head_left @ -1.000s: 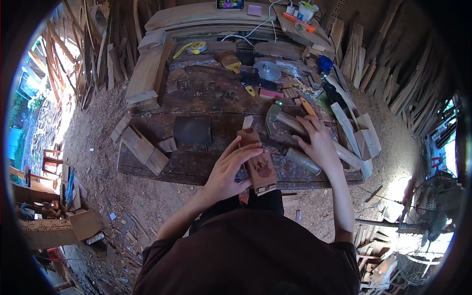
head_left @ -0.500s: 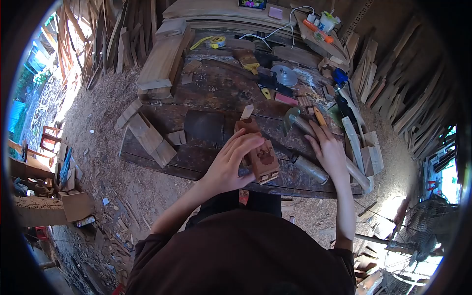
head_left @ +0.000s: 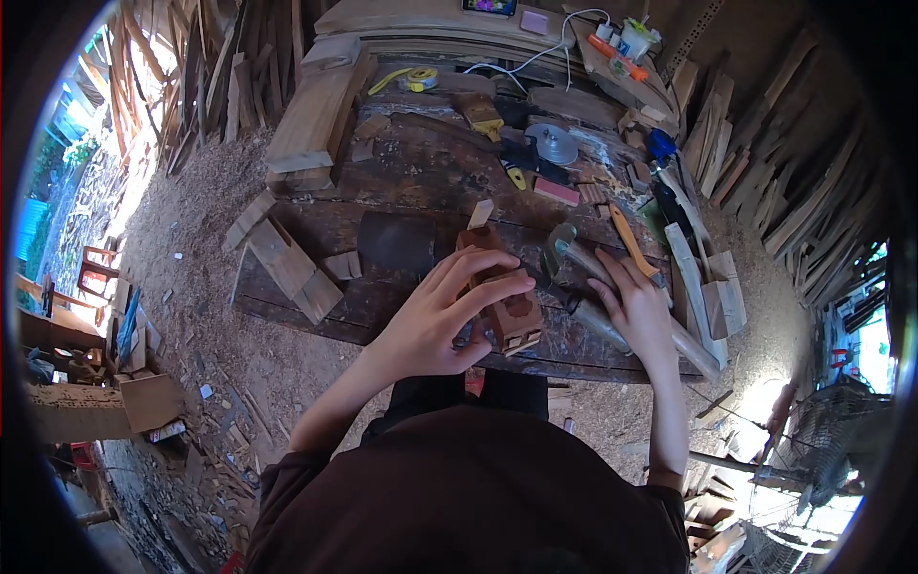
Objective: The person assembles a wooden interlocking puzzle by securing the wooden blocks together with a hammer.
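Harsh daylight glares white at the left and right edges, while my tabletop [head_left: 411, 182] sits in dim, bluish shade and the wide lens bends everything inside a black circular rim.

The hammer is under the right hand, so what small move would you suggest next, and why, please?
I would probably curl the right hand around the hammer: its fingers seem to lie loosely over the handle, while the left hand holds the block.
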Available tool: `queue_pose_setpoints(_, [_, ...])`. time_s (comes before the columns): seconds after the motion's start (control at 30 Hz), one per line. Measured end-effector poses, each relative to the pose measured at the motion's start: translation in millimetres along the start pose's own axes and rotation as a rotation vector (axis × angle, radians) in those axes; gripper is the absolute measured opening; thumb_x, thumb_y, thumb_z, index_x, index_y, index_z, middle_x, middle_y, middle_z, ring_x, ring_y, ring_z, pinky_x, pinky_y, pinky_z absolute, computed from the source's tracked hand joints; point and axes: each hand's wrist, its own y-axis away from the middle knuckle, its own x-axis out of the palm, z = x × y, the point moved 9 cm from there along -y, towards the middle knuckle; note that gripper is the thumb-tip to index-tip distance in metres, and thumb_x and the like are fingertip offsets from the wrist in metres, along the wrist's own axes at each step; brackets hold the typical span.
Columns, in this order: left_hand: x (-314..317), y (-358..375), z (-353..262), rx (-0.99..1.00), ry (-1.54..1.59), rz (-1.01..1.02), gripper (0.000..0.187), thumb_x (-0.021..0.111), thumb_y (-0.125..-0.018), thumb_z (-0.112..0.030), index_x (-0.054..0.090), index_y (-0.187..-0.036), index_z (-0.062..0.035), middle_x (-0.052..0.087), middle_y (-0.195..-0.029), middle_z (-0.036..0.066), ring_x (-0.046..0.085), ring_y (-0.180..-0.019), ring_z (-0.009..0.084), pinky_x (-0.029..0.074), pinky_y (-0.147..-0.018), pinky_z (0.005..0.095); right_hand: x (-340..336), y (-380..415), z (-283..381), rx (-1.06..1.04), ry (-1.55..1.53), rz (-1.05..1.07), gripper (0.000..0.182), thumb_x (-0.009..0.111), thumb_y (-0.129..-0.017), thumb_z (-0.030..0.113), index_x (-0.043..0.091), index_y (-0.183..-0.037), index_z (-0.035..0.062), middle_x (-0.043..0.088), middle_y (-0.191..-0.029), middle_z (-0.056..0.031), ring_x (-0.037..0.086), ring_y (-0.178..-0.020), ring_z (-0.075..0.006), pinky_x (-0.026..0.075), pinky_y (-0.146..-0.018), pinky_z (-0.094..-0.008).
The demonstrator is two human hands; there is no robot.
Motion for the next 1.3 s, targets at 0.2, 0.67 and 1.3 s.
queue_pose_setpoints(0.2, [1.8, -2.3, 0.9, 0.0, 0.006, 0.042, 0.075, 0.067, -0.059, 0.003, 0.056, -0.132, -0.0142, 0.048, -0.134, 0.013, 0.051, -0.123, 0.0361, 0.043, -0.104, 0.0486, 8.2, -1.4, -1.0, -0.038, 0.039, -0.021, 0.043, 0.066, -0.09, 0.024, 0.058, -0.129, 0.007, 0.06, -0.103, -0.0151, 0.066, -0.085, -0.0366, 0.054, -0.074, -0.0433])
queue_pose_setpoints(0.67, [3.6, -1.2, 10.7, -0.336, 0.293, -0.362, 0.018, 0.075, -0.083, -0.008, 0.065, -0.097, -0.0021, 0.059, -0.116, 0.01, 0.062, -0.104, 0.0216, 0.049, -0.086, 0.0322, 20.4, -6.8, -8.0, -0.025, 0.002, -0.021, 0.043, 0.064, -0.091, 0.024, 0.055, -0.13, 0.0096, 0.059, -0.109, -0.0161, 0.065, -0.089, -0.0387, 0.054, -0.076, -0.0458])
queue_pose_setpoints(1.3, [-4.5, -11.8, 6.7, -0.23, 0.3, -0.288, 0.008, 0.072, -0.082, 0.001, 0.067, -0.087, 0.0021, 0.061, -0.105, 0.008, 0.066, -0.095, 0.02, 0.053, -0.082, 0.0322, -43.6, -5.3, 10.3, -0.004, -0.34, -0.071, 0.035, 0.058, -0.097, 0.018, 0.058, -0.127, -0.0005, 0.063, -0.086, -0.0151, 0.064, -0.069, -0.025, 0.05, -0.064, -0.0343])
